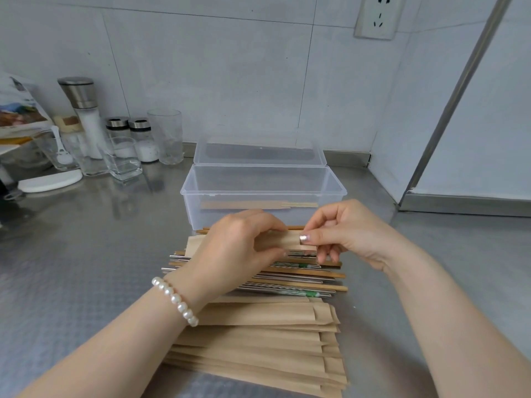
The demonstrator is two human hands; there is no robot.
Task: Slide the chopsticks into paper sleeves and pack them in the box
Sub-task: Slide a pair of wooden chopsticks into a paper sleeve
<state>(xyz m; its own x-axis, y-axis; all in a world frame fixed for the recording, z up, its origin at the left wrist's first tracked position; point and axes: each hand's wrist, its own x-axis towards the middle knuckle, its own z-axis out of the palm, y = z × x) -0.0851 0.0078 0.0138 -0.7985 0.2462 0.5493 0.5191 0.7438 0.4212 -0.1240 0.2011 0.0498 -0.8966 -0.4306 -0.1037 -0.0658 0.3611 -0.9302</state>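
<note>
sleeving step in hand: my left hand (241,248) grips paper sleeve (293,242) at centre, right hand (342,234) pinches its open end. loose chopsticks (310,278) at 6 o'clock of sleeve, box (263,193) at 12. next, i judge: feed pair into mouth.

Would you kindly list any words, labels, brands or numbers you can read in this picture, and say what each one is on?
No text here can be read.
Printed packet at far left: a picture and print, too blurred to read.
Green-printed chopstick wrappers in the pile: markings too small to read.
Paper sleeve held by both hands: plain, no print visible.
Clear box, wall socket and shakers: no lettering visible.
</note>
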